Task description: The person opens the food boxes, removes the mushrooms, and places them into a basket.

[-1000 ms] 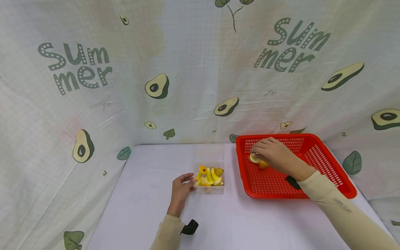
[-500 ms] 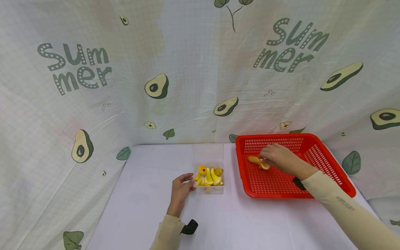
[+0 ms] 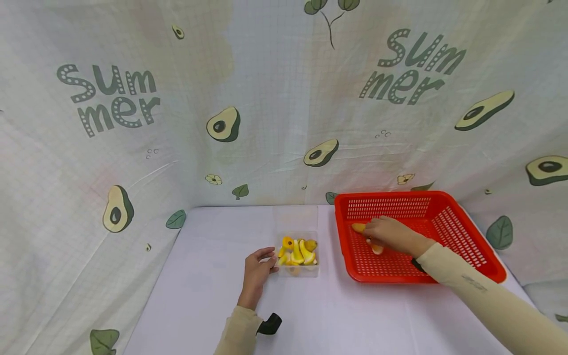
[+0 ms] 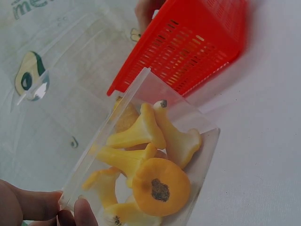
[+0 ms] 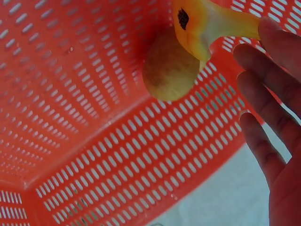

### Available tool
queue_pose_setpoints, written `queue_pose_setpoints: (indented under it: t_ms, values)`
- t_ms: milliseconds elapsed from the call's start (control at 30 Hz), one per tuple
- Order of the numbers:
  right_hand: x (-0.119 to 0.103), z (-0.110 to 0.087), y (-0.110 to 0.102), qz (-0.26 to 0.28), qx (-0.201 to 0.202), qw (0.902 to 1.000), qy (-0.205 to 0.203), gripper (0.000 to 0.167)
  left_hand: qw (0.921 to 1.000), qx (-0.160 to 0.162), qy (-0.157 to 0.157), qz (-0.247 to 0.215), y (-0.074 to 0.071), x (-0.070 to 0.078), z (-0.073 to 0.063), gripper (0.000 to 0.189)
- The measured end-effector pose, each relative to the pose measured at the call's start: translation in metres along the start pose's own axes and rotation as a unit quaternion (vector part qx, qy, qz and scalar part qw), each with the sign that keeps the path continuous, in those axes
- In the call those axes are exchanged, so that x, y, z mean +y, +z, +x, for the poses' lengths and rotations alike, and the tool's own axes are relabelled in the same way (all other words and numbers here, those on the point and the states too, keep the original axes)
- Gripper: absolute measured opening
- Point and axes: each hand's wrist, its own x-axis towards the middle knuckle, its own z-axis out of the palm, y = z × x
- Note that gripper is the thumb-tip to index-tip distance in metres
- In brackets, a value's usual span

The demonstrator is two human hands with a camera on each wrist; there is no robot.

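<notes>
In the head view a clear plastic box (image 3: pixel 304 270) with its lid folded back stands mid-table, holding several yellow mushrooms (image 4: pixel 136 134) with trumpet-shaped caps. My left hand (image 3: pixel 258 272) pinches the box's left edge between thumb and finger. My right hand (image 3: pixel 392 234) is down inside the red basket (image 3: pixel 470 224). In the right wrist view, its thumb and a hidden finger pinch the stem end of a yellow mushroom (image 5: pixel 221 23) with a dark spot on its cap; the other fingers are loosely extended. A rounder yellowish piece (image 5: pixel 169 70) lies against that mushroom in the basket.
The basket stands right of the box, with slotted walls and a raised rim. A white cloth covers the table (image 3: pixel 213 241). Behind it hangs a printed curtain (image 3: pixel 262 98) with avocado pictures.
My right hand has shifted among the mushrooms in the basket. A pale piece it handled now lies slightly lower, partly under the hand. My left hand has stayed at the box.
</notes>
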Motion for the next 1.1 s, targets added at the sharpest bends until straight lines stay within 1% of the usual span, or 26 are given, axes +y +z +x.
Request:
queue_pose_setpoints:
  t_ms: [133, 300, 433, 500, 567, 667, 733, 900, 967, 1100]
  values:
    - [0.000, 0.003, 0.006, 0.009, -0.013, 0.9999, -0.001, 0.020, 1.0000, -0.001, 0.001, 0.000, 0.000, 0.000, -0.001, 0.032]
    - [0.001, 0.005, 0.012, 0.013, -0.015, 0.9998, -0.004, 0.017, 1.0000, -0.002, 0.004, 0.001, -0.001, 0.000, -0.002, 0.032]
    - [0.000, 0.006, 0.013, 0.006, -0.008, 0.9999, -0.004, 0.019, 1.0000, -0.001, 0.005, 0.001, -0.001, -0.001, -0.002, 0.032]
    - [0.000, 0.005, 0.013, -0.007, 0.000, 0.9999, -0.007, 0.025, 1.0000, -0.001, 0.005, 0.002, -0.001, -0.001, -0.002, 0.032]
    - [-0.001, 0.005, 0.011, -0.021, 0.008, 0.9997, -0.010, 0.034, 1.0000, -0.001, 0.005, 0.001, -0.001, -0.001, -0.002, 0.031]
    - [-0.003, 0.004, 0.004, -0.042, 0.023, 0.9987, -0.017, 0.046, 1.0000, -0.001, 0.006, 0.002, -0.001, 0.000, -0.003, 0.031]
    - [-0.006, 0.005, -0.002, -0.045, 0.041, 0.9978, -0.027, 0.048, 1.0000, 0.000, 0.006, 0.002, -0.001, 0.000, -0.003, 0.031]
    - [-0.015, 0.010, -0.021, -0.046, 0.099, 0.9916, -0.069, 0.037, 1.0000, 0.001, 0.006, 0.002, -0.001, 0.000, -0.003, 0.031]
    - [-0.021, 0.012, -0.030, -0.043, 0.112, 0.9898, -0.076, 0.034, 1.0000, 0.002, 0.005, 0.002, -0.001, -0.001, -0.003, 0.031]
    - [-0.034, 0.020, -0.045, -0.038, 0.137, 0.9860, -0.088, 0.037, 1.0000, 0.002, 0.003, -0.001, 0.000, -0.001, -0.002, 0.031]
